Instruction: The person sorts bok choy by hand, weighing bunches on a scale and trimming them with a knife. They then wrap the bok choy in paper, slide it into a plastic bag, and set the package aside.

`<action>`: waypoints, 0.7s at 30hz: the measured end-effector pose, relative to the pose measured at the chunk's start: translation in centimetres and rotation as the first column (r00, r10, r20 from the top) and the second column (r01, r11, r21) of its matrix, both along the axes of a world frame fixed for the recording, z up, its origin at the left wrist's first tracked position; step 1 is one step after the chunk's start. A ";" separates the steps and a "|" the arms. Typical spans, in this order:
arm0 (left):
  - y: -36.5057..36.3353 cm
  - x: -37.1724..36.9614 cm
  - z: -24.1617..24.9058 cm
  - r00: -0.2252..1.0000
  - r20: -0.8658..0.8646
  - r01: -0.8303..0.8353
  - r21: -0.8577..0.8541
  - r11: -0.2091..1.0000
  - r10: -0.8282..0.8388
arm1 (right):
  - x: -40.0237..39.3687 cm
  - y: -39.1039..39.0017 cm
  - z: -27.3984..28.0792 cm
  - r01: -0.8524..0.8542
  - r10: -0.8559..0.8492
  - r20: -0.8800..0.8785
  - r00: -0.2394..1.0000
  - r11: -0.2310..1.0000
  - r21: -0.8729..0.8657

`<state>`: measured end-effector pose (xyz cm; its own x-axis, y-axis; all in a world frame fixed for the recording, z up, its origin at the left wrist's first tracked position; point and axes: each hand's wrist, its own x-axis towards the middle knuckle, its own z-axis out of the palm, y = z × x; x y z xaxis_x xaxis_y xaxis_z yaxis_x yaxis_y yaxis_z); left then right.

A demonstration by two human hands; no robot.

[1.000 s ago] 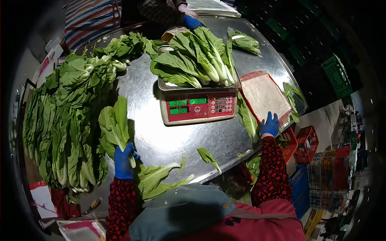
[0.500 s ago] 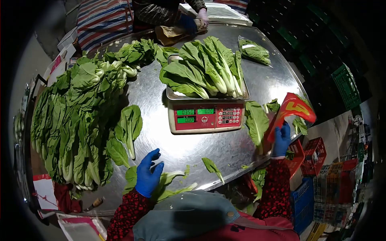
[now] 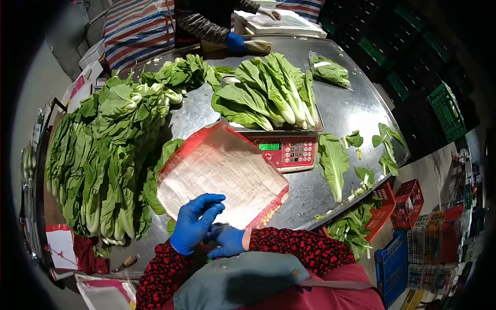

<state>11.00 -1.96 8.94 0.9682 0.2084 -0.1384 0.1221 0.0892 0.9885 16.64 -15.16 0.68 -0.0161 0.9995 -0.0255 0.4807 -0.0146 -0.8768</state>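
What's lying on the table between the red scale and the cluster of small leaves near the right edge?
In the head view, one large loose green leaf lies on the steel table between the red digital scale and the small scattered green leaves.

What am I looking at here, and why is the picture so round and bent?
There is no machine here: a person wears a camera on the head, looking down at their own hands, and its wide lens bends the edges. Both hands wear blue gloves. The left hand and right hand meet at the near edge of a red-rimmed clear plastic bag, held flat over the steel table; exactly which fingers pinch it is hard to tell. Behind the bag sits a red weighing scale with a bunch of bok choy on its pan. A large pile of bok choy lies to the left, loose leaves to the right. At the far end, another person's gloved hand works.
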 end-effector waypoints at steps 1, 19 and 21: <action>0.6 0.5 0.0 1.000 -0.008 -0.021 -0.043 0.999 0.021 | 1.2 -0.1 0.2 -0.056 0.053 -0.089 0.995 0.998 -0.032; 0.2 26.3 1.6 0.887 -0.343 -0.446 -0.464 0.765 0.309 | 38.9 -7.9 6.6 0.916 -0.947 -0.229 0.224 0.285 -0.283; 1.0 27.7 0.5 0.931 -0.282 -0.342 -0.463 0.818 0.230 | 38.7 -6.2 7.1 0.872 -0.875 -0.322 0.361 0.439 -0.217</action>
<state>38.66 -0.92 9.43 0.8133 0.3200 -0.4859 0.2062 0.6223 0.7551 55.35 -21.32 7.75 0.8574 0.4578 -0.2349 -0.1296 -0.2496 -0.9596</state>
